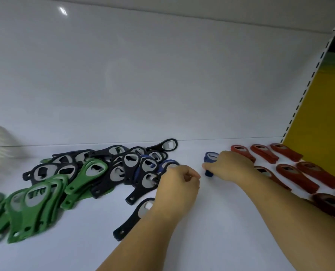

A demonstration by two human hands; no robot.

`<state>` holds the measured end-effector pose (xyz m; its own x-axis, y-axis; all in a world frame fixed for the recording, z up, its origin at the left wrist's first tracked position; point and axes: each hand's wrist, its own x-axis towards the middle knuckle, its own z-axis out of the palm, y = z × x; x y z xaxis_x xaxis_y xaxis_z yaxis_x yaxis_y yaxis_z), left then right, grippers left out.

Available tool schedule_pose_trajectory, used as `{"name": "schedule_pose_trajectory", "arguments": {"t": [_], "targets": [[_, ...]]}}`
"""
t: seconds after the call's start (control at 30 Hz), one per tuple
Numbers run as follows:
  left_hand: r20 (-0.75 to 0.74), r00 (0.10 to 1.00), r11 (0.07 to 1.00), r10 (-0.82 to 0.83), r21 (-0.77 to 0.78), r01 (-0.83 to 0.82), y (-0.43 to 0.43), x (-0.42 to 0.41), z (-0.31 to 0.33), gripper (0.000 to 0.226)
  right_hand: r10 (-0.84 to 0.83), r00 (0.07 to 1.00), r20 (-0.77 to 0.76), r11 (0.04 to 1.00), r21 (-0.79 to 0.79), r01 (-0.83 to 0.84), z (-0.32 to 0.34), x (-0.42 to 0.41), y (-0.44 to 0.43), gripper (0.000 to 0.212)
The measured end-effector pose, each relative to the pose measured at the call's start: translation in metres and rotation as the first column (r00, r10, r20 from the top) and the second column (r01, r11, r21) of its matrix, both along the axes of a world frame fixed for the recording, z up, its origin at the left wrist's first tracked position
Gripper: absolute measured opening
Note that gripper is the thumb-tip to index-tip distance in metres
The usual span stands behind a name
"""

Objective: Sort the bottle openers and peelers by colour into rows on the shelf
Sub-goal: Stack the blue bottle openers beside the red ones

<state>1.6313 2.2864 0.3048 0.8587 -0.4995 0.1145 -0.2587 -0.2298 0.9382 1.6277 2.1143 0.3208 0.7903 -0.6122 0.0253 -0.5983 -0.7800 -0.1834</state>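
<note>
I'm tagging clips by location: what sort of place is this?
Probably shop shelving: a white shelf with a slotted upright at its right end, stocked with many red openers, green openers and black openers.

Both our bare forearms stretch from the lower edge, slanting up and away from us, the left from the bottom centre and the right from the lower right. Our left hand (177,182) shows its back, knuckles up, fingers curled under into a loose fist with the thumb tucked against the forefinger. Whether anything is pinched inside it, we cannot tell. Our right hand (231,166) lies just beyond and to the right of the left hand, near it but apart, wrist straight and palm down. Its fingers and thumb point left and curl round a blue bottle opener (210,155), which shows above and below the fingertips.
</note>
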Motion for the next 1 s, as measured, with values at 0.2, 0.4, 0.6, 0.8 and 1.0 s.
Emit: {"name": "schedule_pose_trajectory", "arguments": {"t": [0.2,0.4,0.6,0.8,1.0], "targets": [[-0.095,0.995,0.994,0.015,-0.105,-0.025,-0.001,-0.007,0.001,0.024,0.022,0.993,0.117,0.999,0.037,-0.027,-0.011,-0.006,-0.007,0.04],[-0.278,0.96,0.967,0.021,-0.239,-0.09,0.0,-0.007,0.008,0.017,-0.004,0.968,0.252,0.996,0.091,-0.019,-0.003,-0.017,-0.015,0.041],[-0.536,0.843,0.899,-0.045,-0.389,-0.199,0.003,0.005,0.014,0.02,-0.019,0.766,0.642,0.907,0.334,-0.258,0.012,-0.02,0.017,0.024],[-0.544,0.819,0.815,-0.18,-0.549,-0.185,0.007,0.007,0.017,0.023,0.051,0.709,0.703,0.61,0.54,-0.579,0.008,-0.02,0.046,0.019],[-0.605,0.79,0.726,-0.096,-0.586,-0.36,0.017,0.021,0.021,0.024,0.218,0.803,0.555,0.827,0.332,-0.454,-0.006,-0.01,0.022,0.019]]}}
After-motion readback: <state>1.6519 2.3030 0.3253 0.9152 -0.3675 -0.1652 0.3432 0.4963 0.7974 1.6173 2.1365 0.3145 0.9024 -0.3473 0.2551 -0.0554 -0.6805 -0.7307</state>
